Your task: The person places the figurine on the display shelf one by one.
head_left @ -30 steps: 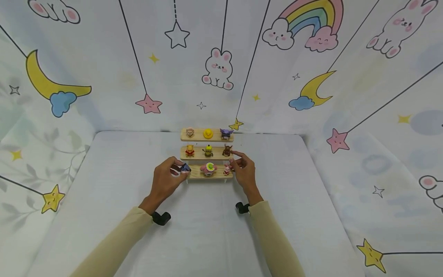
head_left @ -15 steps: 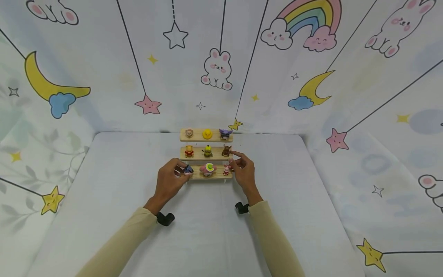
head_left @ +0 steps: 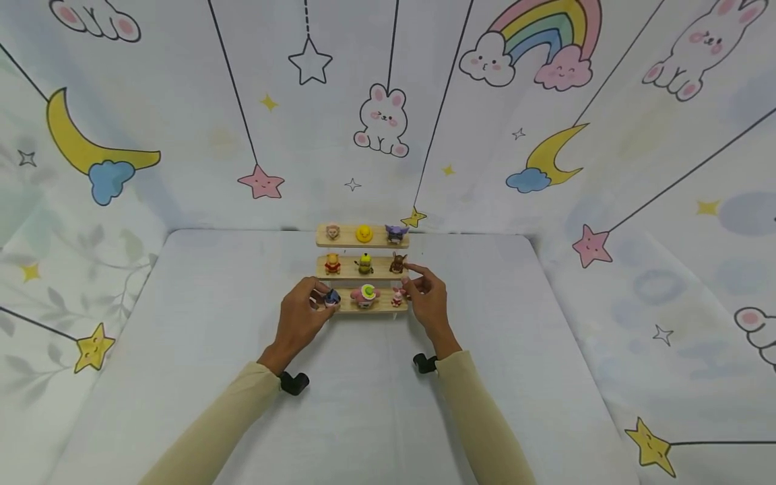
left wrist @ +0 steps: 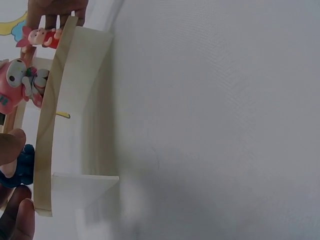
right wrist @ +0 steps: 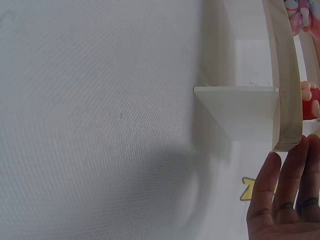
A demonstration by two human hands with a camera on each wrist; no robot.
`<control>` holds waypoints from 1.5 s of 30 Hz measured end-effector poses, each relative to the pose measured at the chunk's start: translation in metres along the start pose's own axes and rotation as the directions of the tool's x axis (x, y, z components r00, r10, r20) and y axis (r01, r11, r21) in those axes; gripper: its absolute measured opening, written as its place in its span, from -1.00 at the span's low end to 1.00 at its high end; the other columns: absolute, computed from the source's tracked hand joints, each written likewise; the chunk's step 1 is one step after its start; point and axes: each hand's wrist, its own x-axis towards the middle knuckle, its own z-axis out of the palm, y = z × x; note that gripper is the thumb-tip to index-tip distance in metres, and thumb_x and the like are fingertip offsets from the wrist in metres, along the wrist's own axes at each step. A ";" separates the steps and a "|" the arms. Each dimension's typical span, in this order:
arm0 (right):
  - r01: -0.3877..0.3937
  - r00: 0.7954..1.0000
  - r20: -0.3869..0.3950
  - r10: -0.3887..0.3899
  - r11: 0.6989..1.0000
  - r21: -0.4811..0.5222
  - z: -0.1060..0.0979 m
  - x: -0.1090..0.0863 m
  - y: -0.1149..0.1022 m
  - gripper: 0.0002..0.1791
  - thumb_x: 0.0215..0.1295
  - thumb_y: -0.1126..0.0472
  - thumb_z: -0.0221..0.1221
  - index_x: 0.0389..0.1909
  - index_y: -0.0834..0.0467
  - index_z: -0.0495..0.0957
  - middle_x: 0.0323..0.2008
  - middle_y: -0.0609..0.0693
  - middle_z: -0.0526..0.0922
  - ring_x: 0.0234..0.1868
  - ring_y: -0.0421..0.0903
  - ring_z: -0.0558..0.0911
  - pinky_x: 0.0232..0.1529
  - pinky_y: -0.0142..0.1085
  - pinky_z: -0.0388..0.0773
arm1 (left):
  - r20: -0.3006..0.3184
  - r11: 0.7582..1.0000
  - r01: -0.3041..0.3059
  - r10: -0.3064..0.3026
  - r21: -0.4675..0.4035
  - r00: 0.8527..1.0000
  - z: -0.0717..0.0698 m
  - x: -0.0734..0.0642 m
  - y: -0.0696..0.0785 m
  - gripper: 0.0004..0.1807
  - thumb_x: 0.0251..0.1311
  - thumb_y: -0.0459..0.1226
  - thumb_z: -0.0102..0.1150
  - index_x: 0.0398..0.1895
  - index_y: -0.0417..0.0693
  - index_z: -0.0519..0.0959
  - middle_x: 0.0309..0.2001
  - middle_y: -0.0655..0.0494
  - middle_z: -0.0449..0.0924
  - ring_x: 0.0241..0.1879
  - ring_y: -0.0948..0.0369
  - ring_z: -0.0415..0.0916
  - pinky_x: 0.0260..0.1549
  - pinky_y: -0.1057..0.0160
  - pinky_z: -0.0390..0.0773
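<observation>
My left hand (head_left: 301, 311) pinches a small blue figurine (head_left: 331, 298) at the left end of the lowest wooden shelf (head_left: 378, 306). In the left wrist view, thumb and fingers lie on either side of the blue figure, whose base meets the board. My right hand (head_left: 428, 302) rests at the shelf's right end, beside a small pink-and-red piglet figurine (head_left: 397, 297). The right wrist view has its fingertips (right wrist: 272, 162) against the board's end, fairly straight. A larger pink figurine with a green-centred round top (head_left: 366, 295) stands mid-shelf.
Behind, the middle board (head_left: 348, 275) carries a red-and-yellow bear (head_left: 332, 264), a yellow-green figure (head_left: 364, 263) and a brown figure (head_left: 397, 263). The back board (head_left: 347, 242) bears a lion-like head, a yellow round figure and a purple one. White supports (left wrist: 82, 192) hold the lowest board above the white tabletop (head_left: 242, 269).
My left hand has moved right with the blue figurine, from the shelf's left edge onto the board. The right hand has stayed at the other end.
</observation>
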 end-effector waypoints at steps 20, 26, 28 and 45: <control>-0.007 1.000 -0.012 0.006 1.000 -0.007 -0.006 -0.002 -0.003 -0.66 0.51 0.11 0.32 0.25 -0.12 0.70 -0.30 0.14 0.76 -0.34 -0.16 0.72 -0.29 -0.40 0.74 | 0.008 1.000 -0.010 0.010 -0.003 1.000 0.002 -0.003 0.004 -0.44 -0.03 -0.26 0.74 0.01 -0.13 0.61 -0.09 -0.02 0.69 -0.23 0.09 0.65 -0.29 -0.02 0.72; 0.015 1.000 -0.014 -0.015 1.000 0.007 -0.006 0.001 -0.001 -0.64 0.50 0.12 0.33 0.26 -0.05 0.70 -0.30 0.17 0.77 -0.35 -0.13 0.74 -0.30 -0.35 0.76 | 0.014 1.000 0.006 -0.006 0.003 1.000 0.001 -0.002 0.002 -0.45 0.01 -0.24 0.71 0.08 -0.10 0.66 -0.06 0.00 0.72 -0.22 0.09 0.67 -0.31 0.05 0.74; 0.016 1.000 -0.011 -0.016 1.000 0.002 -0.007 0.001 0.000 -0.65 0.51 0.11 0.33 0.26 -0.08 0.70 -0.30 0.16 0.77 -0.35 -0.12 0.74 -0.29 -0.32 0.77 | 0.021 1.000 0.018 -0.018 0.001 1.000 0.001 -0.002 0.002 -0.46 0.03 -0.25 0.70 0.09 -0.10 0.68 -0.06 0.01 0.73 -0.21 0.09 0.68 -0.31 0.07 0.75; 0.010 1.000 0.004 -0.010 1.000 -0.013 -0.002 0.003 0.005 -0.67 0.51 0.08 0.32 0.21 -0.27 0.70 -0.30 0.11 0.76 -0.30 -0.05 0.76 -0.22 -0.20 0.81 | 0.033 0.998 0.060 -0.059 -0.015 0.998 -0.002 -0.002 -0.002 -0.55 0.07 -0.25 0.68 0.04 -0.01 0.72 -0.09 0.05 0.77 -0.23 0.09 0.69 -0.34 0.00 0.77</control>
